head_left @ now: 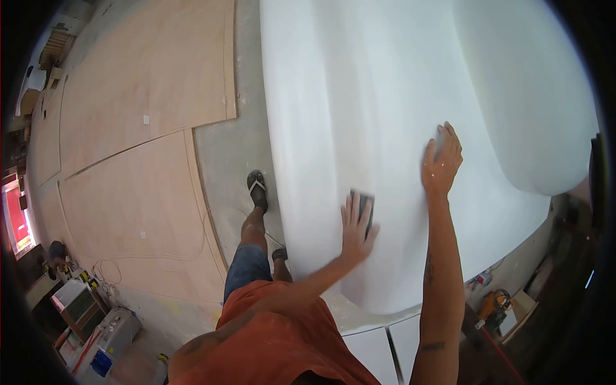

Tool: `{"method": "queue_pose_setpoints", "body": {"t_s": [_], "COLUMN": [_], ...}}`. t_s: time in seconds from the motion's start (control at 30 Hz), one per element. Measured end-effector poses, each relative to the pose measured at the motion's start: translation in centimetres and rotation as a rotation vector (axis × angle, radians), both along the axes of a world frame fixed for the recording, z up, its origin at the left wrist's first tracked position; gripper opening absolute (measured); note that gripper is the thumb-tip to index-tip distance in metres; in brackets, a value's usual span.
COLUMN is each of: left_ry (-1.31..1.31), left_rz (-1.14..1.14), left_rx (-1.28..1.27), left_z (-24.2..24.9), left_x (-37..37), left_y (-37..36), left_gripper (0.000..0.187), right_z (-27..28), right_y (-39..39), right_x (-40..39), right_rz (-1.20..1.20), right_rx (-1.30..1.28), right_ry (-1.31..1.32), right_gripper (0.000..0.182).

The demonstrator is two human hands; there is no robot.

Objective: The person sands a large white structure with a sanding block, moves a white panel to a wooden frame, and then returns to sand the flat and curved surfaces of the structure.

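Observation:
A large, smooth white curved panel (385, 96) fills the middle and right of the view. My left hand (357, 232) lies over a dark flat block (367, 204), pressing it on the panel's lower part; the fingers are slightly blurred. Farther up and to the right, my right hand (444, 160) rests on the white surface, its fingers curved and apart, with white specks on the back of it. No object shows in this right hand.
Large tan boards (147, 77) lie on the grey floor (247, 109) at the left, with a thin cable near them. White panels (369, 353) are at the bottom. Equipment (119, 333) stands at lower left, an orange tool (497, 308) at lower right.

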State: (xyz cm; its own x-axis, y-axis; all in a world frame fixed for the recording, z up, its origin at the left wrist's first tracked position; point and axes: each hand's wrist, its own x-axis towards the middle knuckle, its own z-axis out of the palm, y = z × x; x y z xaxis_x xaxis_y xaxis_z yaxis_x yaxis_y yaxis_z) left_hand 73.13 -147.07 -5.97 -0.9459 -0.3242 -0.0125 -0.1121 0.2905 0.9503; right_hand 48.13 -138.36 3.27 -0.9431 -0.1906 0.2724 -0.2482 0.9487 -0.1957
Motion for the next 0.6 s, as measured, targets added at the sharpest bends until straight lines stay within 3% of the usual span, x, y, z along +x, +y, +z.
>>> {"method": "queue_pose_setpoints", "body": {"t_s": [0.13,0.2,0.3,0.33,0.4,0.43,0.6], "left_ry": [0.091,0.1,0.059,0.108,0.257,0.301,0.26], "left_rz": [0.085,0.061,0.076,0.062,0.014,-0.101,-0.771], "left_rx": [-0.415,-0.5,-0.371,-0.519,-0.789,-0.801,-0.508], "left_z": [2.9,3.5,3.0,2.5,2.1,2.5,3.1], "left_x": [-28.8,-40.8,-49.9,-51.1,-48.6,-44.4,-17.9], "left_y": [-12.4,-18.6,-23.8,-23.8,-21.7,-19.7,-11.8], "left_gripper": [0.058,0.057,0.057,0.058,0.056,0.052,0.053], "right_z": [0.1,0.4,0.1,-0.1,0.0,0.2,-1.0], "right_y": [-0.1,-0.3,-0.4,-0.9,-0.9,-0.8,-0.9], "right_x": [0.1,-0.5,0.3,-0.3,-0.1,-0.4,-1.1], "right_rz": [-0.002,-0.012,-0.004,-0.001,0.0,0.011,-0.187], "right_rx": [0.01,-0.001,-0.001,-0.002,-0.022,-0.041,-0.42], "right_ry": [-0.011,-0.011,-0.036,-0.027,-0.051,-0.055,-0.011], "right_gripper": [0.042,0.042,0.042,0.041,0.04,0.04,0.04]}}
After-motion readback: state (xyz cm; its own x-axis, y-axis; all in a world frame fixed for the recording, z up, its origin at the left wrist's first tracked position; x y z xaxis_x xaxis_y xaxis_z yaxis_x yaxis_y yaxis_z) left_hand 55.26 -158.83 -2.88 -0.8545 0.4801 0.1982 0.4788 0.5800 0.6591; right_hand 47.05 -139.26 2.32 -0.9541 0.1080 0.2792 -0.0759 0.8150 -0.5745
